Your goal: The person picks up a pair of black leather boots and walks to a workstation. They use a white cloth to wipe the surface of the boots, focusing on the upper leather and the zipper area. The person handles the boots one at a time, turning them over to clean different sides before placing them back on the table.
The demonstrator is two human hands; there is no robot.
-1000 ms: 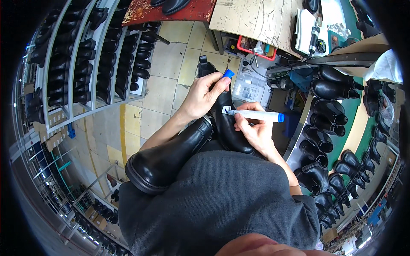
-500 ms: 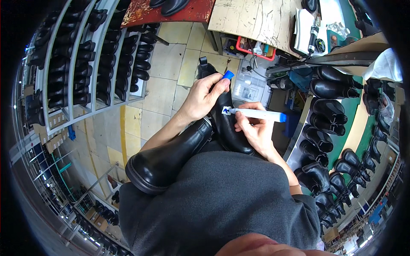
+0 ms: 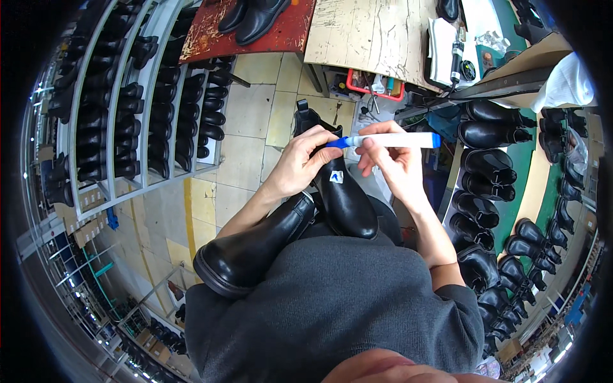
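Note:
My left hand (image 3: 299, 161) pinches a blue marker cap (image 3: 338, 142) between thumb and fingers, above a black ankle boot (image 3: 348, 207). Its other fingers lie against that boot; how firmly they hold it is hidden. In my right hand (image 3: 394, 163) is a white marker (image 3: 397, 140) with a blue end, its tip at the cap's mouth. A small white sticker (image 3: 336, 177) with a blue mark sits on the boot's upper. A second black boot (image 3: 246, 255) lies across my lap at the left, under my left forearm, its sole toward the lower left.
Racks of black boots (image 3: 92, 118) stand at the left. On the right, rows of black boots (image 3: 488, 166) line a bench with a green surface. Ahead are a worn wooden table (image 3: 364, 38), a red table (image 3: 211, 32) carrying boots, and a red tray (image 3: 401, 96) of tools.
The marker has risen from the sticker on the boot to the blue cap in my left hand. The cap has tipped toward the marker, and the sticker is now uncovered.

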